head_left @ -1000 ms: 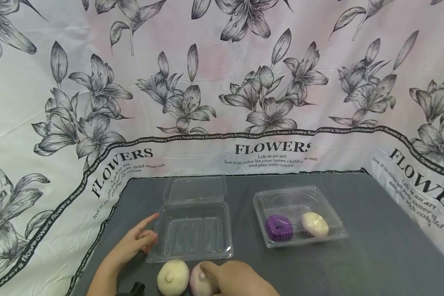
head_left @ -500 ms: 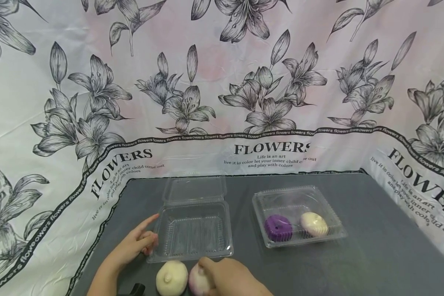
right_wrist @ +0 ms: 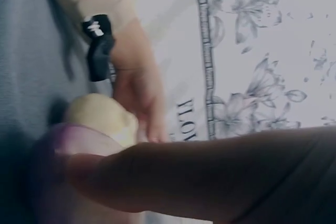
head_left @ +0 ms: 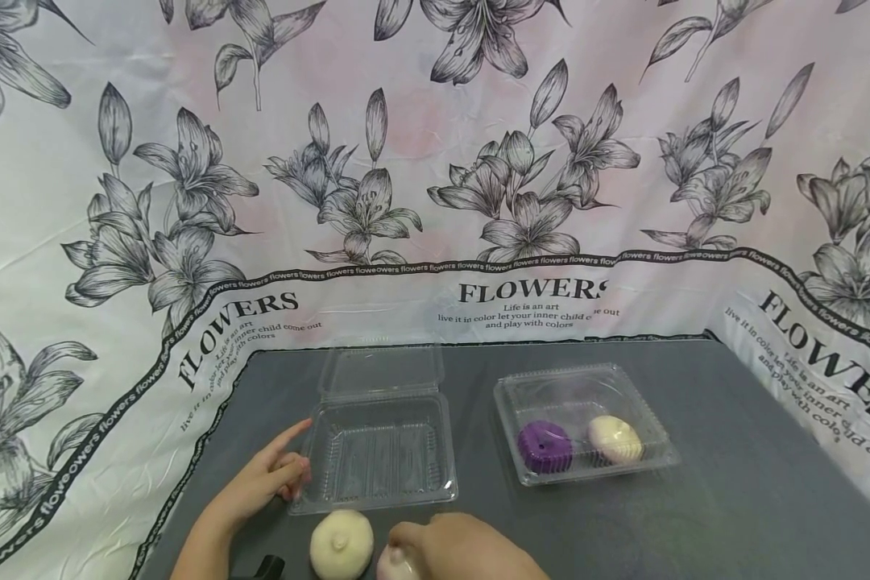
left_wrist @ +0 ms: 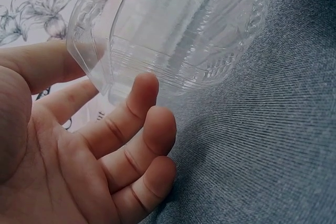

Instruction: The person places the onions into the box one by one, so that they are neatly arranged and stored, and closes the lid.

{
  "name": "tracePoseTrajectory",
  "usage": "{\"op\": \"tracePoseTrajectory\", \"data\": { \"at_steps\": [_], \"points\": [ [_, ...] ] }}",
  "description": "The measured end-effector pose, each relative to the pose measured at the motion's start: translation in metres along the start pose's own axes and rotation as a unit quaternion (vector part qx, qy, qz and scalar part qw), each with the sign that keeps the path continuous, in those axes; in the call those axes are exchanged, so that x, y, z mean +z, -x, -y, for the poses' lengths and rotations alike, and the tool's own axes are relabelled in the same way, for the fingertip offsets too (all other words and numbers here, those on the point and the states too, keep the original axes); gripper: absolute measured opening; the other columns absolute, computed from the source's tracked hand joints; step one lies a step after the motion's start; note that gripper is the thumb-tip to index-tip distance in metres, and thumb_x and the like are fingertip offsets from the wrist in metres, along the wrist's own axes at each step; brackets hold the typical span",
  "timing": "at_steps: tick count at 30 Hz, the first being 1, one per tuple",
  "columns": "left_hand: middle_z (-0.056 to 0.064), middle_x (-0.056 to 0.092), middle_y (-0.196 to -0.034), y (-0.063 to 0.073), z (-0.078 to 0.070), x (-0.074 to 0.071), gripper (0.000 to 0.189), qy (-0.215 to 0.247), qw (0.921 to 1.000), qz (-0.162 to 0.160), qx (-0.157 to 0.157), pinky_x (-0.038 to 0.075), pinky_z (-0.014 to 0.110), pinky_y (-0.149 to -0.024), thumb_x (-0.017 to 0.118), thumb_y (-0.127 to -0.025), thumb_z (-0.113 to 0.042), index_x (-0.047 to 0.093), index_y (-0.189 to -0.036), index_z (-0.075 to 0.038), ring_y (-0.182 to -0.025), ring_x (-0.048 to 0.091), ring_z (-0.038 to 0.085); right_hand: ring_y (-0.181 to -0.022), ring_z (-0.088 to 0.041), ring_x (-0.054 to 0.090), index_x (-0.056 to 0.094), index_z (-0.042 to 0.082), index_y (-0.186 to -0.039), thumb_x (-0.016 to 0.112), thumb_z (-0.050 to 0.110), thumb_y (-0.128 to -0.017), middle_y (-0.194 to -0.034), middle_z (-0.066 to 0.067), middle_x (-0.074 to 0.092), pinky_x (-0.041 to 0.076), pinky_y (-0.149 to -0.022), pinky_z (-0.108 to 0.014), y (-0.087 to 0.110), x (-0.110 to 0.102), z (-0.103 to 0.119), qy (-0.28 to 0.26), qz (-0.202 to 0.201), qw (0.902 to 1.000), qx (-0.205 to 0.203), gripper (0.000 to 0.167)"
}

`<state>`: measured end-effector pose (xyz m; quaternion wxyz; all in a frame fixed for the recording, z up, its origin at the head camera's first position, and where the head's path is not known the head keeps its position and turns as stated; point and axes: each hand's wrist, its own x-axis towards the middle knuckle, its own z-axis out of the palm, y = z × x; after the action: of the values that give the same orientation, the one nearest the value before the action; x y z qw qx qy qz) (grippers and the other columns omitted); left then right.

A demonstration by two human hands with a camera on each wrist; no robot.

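Observation:
My left hand (head_left: 257, 475) is at the left side of an open clear plastic container (head_left: 384, 455). Its index finger stretches along the container's edge. In the left wrist view the thumb and index finger overlap the clear rim (left_wrist: 92, 51), while the other fingers (left_wrist: 142, 90) are loosely bent and hold nothing. At the bottom of the head view, my right hand (head_left: 471, 548) grips a round white-and-purple onion-like bulb (head_left: 395, 564), largely hidden by the hand. Just left of it sits a cream bulb (head_left: 341, 544) with a small nub. The right wrist view is blurred; a thumb (right_wrist: 105, 177) presses the bulb (right_wrist: 47, 182).
A closed clear container (head_left: 573, 395) stands to the right, with a purple blocky piece (head_left: 545, 447) and a cream-purple round piece (head_left: 615, 440) inside. The open container's lid (head_left: 382, 370) lies back. A flower-printed cloth (head_left: 435, 201) borders the grey tabletop (head_left: 703, 475).
My right hand has shifted slightly back and right with the white-and-purple bulb, so a gap shows beside the cream bulb. My left hand stays put.

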<state>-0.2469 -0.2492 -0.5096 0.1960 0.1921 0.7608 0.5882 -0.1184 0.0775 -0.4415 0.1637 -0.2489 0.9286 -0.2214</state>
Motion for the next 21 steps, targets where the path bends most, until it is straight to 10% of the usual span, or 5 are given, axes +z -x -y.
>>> {"op": "tracePoseTrajectory", "data": {
  "at_steps": [13, 21],
  "points": [
    [0.023, 0.065, -0.100, -0.001, 0.000, 0.000, 0.072, -0.007, 0.9999, -0.001, -0.012, 0.053, 0.031, -0.064, 0.054, -0.108, -0.017, 0.010, -0.164, -0.004, -0.074, 0.062, 0.019, -0.086, -0.003, 0.055, 0.060, 0.053, -0.130, 0.078, 0.059, -0.084, -0.103, 0.018, 0.054, 0.052, -0.070, -0.035, 0.028, -0.036, 0.002, -0.032, 0.001, 0.9994, -0.015, 0.050],
    [0.021, 0.065, -0.100, -0.002, 0.001, 0.000, 0.071, -0.011, 0.9997, -0.004, -0.019, 0.053, 0.030, -0.064, 0.053, -0.109, -0.018, 0.011, -0.164, -0.005, -0.074, 0.063, 0.020, -0.088, -0.001, 0.052, 0.058, 0.039, -0.141, 0.084, 0.016, -0.084, -0.111, 0.012, 0.053, 0.050, -0.076, -0.024, 0.030, -0.053, -0.011, -0.060, -0.068, 0.9913, -0.095, 0.066]
  ]
}}
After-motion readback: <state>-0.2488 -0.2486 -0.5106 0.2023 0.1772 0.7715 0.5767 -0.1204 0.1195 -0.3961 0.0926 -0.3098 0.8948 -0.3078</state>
